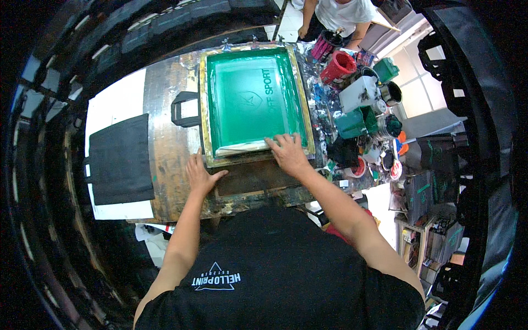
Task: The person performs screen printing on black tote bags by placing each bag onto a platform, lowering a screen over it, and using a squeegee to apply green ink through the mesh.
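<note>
A screen-printing frame (203, 110) with pale wooden sides and green mesh lies in front of me. Its mesh carries a shield-like mark and lettering. A pale strip (239, 147) runs along its near inner side; whether it is a squeegee I cannot tell. My right hand (289, 154) reaches over the near right part of the frame, fingers spread on the rim beside the strip. My left hand (202, 175) is open at the near left corner, its thumb stretched out. From under the frame's left side a black bag handle (177, 110) sticks out.
A black tote bag (121, 159) lies on white sheeting (118, 99) at the left of the stained table (170, 165). Ink pots, including a red bucket (338, 67) and a green container (352, 122), crowd the right side. Another person (344, 16) is beyond the table.
</note>
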`<action>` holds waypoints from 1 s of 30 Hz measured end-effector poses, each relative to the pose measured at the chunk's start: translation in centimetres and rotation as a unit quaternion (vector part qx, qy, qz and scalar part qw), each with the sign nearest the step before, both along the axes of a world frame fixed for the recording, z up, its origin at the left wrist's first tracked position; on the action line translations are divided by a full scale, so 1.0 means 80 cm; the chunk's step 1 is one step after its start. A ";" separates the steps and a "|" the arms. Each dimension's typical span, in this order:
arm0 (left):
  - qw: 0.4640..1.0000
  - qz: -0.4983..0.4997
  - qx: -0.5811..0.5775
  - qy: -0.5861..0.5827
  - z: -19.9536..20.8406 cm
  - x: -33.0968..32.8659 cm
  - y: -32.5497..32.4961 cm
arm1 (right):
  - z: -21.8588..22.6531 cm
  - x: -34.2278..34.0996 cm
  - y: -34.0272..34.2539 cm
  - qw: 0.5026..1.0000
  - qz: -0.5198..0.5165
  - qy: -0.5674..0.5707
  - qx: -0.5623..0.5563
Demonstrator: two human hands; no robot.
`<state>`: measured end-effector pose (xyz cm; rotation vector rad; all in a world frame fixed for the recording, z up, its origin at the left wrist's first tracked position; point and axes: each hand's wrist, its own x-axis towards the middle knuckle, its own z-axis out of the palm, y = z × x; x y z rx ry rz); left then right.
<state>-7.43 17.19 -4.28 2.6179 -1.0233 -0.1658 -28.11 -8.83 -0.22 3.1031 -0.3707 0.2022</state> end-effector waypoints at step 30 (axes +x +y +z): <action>0.817 0.064 -0.551 0.155 0.253 0.068 -0.132 | 0.286 0.161 -0.106 0.959 -0.047 -0.259 -0.102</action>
